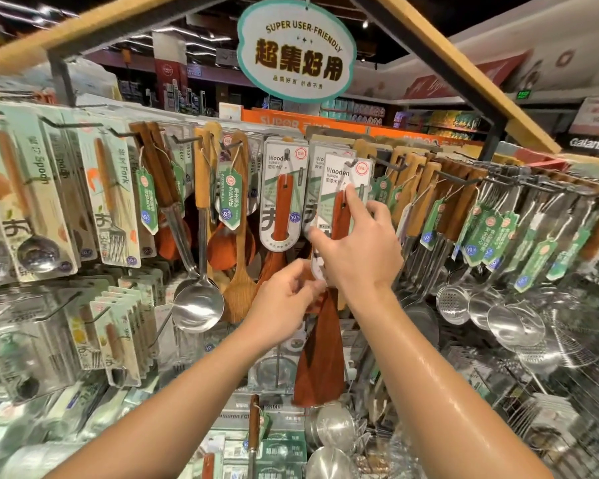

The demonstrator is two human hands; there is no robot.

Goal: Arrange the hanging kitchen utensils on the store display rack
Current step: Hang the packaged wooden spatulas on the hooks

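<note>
A wooden turner on a white card labelled "Wooden Turner" hangs at the middle of the display rack, its card hole at a black hook. My right hand grips the card's right side, with the forefinger stretched up along the red-brown handle. My left hand pinches the card's lower left edge, just above the turner's wide blade. Just to the left, a second carded wooden turner hangs on its own hook.
To the left hang carded spoons and forks, a steel ladle and wooden spatulas. Steel skimmers and tagged utensils fill the right hooks. More packaged goods sit below. An oval sign hangs overhead.
</note>
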